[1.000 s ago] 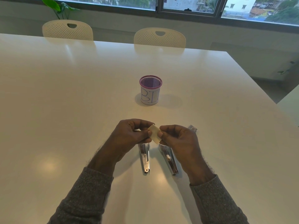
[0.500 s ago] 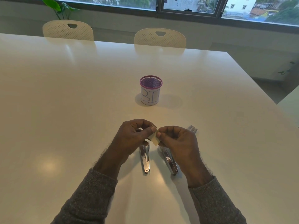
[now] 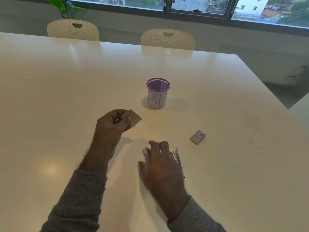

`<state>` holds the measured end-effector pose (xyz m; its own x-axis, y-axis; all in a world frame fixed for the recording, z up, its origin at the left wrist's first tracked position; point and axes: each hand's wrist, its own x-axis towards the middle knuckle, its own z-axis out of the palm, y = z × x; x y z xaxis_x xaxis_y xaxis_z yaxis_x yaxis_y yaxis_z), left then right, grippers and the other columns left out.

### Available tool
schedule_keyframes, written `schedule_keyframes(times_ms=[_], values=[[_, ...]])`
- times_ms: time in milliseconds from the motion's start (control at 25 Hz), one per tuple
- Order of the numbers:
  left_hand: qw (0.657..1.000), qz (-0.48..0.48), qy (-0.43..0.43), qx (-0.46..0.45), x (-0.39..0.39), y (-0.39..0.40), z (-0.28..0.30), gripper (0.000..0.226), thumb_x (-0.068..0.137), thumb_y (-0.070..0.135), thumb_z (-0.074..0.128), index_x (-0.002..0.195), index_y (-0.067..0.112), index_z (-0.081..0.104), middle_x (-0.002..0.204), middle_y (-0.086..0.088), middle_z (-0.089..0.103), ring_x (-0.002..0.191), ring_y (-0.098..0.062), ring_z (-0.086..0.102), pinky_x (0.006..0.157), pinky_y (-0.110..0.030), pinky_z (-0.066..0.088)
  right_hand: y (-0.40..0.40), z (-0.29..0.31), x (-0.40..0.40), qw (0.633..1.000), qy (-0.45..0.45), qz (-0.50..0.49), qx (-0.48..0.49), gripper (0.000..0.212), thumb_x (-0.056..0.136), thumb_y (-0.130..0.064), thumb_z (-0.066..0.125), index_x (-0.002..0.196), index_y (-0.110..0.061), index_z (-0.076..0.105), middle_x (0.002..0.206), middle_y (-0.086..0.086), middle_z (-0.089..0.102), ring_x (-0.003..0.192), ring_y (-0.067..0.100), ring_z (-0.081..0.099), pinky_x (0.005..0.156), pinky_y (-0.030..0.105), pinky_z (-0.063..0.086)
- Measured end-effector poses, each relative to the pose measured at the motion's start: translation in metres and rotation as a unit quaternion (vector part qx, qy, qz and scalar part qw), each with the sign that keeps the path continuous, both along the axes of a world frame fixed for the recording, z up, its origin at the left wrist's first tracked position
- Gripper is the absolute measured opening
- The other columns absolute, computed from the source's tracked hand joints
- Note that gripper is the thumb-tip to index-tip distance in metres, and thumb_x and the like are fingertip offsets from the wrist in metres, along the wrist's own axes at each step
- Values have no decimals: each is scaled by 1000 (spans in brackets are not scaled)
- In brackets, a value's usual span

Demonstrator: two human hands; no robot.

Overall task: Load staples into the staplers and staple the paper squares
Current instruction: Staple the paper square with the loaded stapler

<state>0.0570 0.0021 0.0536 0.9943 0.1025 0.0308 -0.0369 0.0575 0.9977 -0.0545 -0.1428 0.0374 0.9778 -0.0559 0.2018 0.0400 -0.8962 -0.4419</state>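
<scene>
My left hand [image 3: 111, 126] is raised a little above the white table [image 3: 66, 97] and pinches a small beige paper square [image 3: 133, 118] between thumb and fingers. My right hand [image 3: 161, 164] lies low over two metal staplers: one stapler [image 3: 147, 154] peeks out at its left side, the other stapler [image 3: 179, 162] shows along its right side. The fingers rest on the staplers, spread apart; whether they grip one is hidden. A small grey staple box [image 3: 197, 137] lies to the right of both hands.
A purple-rimmed mesh cup [image 3: 158, 93] with a white label marked "BI" stands behind the hands at mid-table. Two white chairs [image 3: 167, 39] stand at the far edge. The table's right edge runs diagonally at the right.
Both hands held the paper square together above the staplers. Now my left hand alone has it, moved left and up, and my right hand has dropped onto the staplers.
</scene>
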Motion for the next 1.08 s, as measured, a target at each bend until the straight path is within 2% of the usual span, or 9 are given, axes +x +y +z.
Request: schedule_keyframes(times_ms=[160,320,400,520,600,760,920,1080], values=[[999,-23,-3,21,0,-6,-2,35,61,47,78,92,30,75,96,-2,75,94,-27,72,82,-45,60,-4,0,3,1000,21,-19,-1,57,88,-44,57,138,-25,34,124,-1,49,107,19,57,85,30,49],[999,-22,-21,41,-3,-5,0,32,65,46,75,95,34,75,98,-2,76,94,-25,72,84,-47,59,-7,5,5,1000,16,-25,4,44,91,-44,51,133,-31,45,120,-8,58,101,15,61,81,30,50],[998,-15,-36,50,-4,-4,3,23,75,32,75,98,34,74,97,-1,74,95,-26,71,84,-46,59,-15,9,11,992,44,-18,119,43,93,-44,52,134,-31,48,118,-9,57,97,11,62,81,31,55],[997,-7,-48,68,-5,-8,5,28,83,10,74,100,32,72,94,3,70,96,-28,68,85,-40,59,-33,20,24,931,97,-6,351,33,95,-33,55,128,-33,54,116,-5,56,95,10,62,82,28,56],[996,-17,-50,77,-8,-12,7,27,82,9,75,101,29,72,95,4,73,94,-22,70,83,-32,60,-44,27,27,898,107,-3,428,27,96,-26,56,120,-35,56,118,-2,59,92,7,64,75,19,54],[993,-58,-55,89,-15,-19,12,22,84,12,73,94,32,73,91,14,77,88,-9,72,81,-27,59,-56,36,27,898,107,7,426,29,94,-36,58,123,-33,59,109,-2,63,77,0,63,57,7,47],[989,-86,-71,94,-19,-24,13,20,87,14,70,99,30,75,97,9,78,93,-16,72,85,-36,59,-58,38,26,912,103,27,395,28,89,-36,66,116,-35,63,105,-10,65,79,12,64,56,6,46],[985,-110,-77,106,-23,-29,12,24,87,13,70,96,34,76,95,10,78,91,-16,73,85,-40,60,-56,38,23,918,104,29,383,23,85,-40,70,107,-32,67,96,-9,68,69,7,64,53,3,43]])
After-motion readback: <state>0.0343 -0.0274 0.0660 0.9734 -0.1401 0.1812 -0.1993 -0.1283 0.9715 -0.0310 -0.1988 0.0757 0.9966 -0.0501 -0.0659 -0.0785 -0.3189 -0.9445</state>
